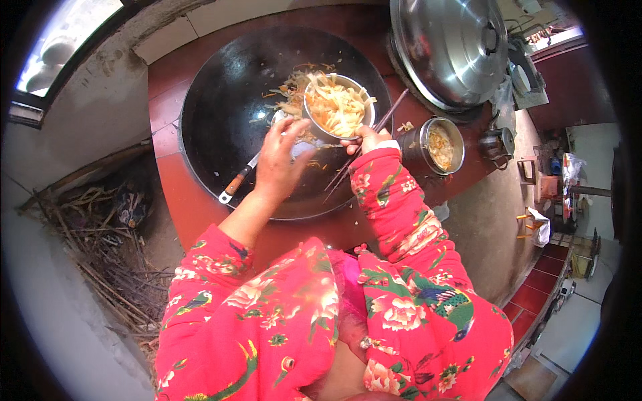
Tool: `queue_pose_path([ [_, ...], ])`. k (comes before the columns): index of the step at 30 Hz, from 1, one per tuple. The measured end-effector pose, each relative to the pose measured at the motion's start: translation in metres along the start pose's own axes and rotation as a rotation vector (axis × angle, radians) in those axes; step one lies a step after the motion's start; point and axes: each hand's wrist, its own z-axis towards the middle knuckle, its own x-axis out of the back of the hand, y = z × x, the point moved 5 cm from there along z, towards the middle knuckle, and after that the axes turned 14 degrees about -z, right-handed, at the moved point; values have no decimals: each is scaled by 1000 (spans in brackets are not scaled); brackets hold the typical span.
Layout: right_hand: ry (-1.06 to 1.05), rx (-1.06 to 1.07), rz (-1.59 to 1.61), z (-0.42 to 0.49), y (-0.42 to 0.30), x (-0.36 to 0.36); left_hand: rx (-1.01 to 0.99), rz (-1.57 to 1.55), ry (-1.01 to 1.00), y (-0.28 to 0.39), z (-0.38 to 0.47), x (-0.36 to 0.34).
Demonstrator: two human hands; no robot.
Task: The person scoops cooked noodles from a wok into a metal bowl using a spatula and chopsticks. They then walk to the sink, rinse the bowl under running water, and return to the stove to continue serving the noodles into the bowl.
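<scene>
My right hand (pixel 368 140) grips the rim of a metal bowl (pixel 373 113) heaped with noodle-like strips (pixel 337 108), together with a pair of dark chopsticks (pixel 392 108). The bowl is over the right part of a large black wok (pixel 225 105). My left hand (pixel 285 160) is just left of the bowl, fingers spread, with nothing visible in it. Beside that hand, a spatula with a wood-and-black handle (pixel 236 184) rests across the wok's near left edge, its blade partly hidden. Shredded food (pixel 296 87) lies in the wok behind the bowl.
Right of the wok, a metal container (pixel 459 145) holds more food, with a small metal pot (pixel 496 143) beyond it. A large domed steel lid (pixel 451 50) stands at the back right of the red-tiled stove (pixel 173 200). Firewood (pixel 115 260) lies on the floor at left.
</scene>
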Motion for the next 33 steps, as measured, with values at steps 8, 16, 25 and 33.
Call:
queue_pose_path([
  [8,10,92,8,-26,5,-7,-108,149,92,33,11,-12],
  [16,-8,162,101,-36,3,-4,-216,46,81,42,24,3],
  [25,485,760,-56,-63,-37,116,-252,32,253,87,17,44],
  [33,18,712,225,-81,-30,121,-253,204,349,113,-9,33],
])
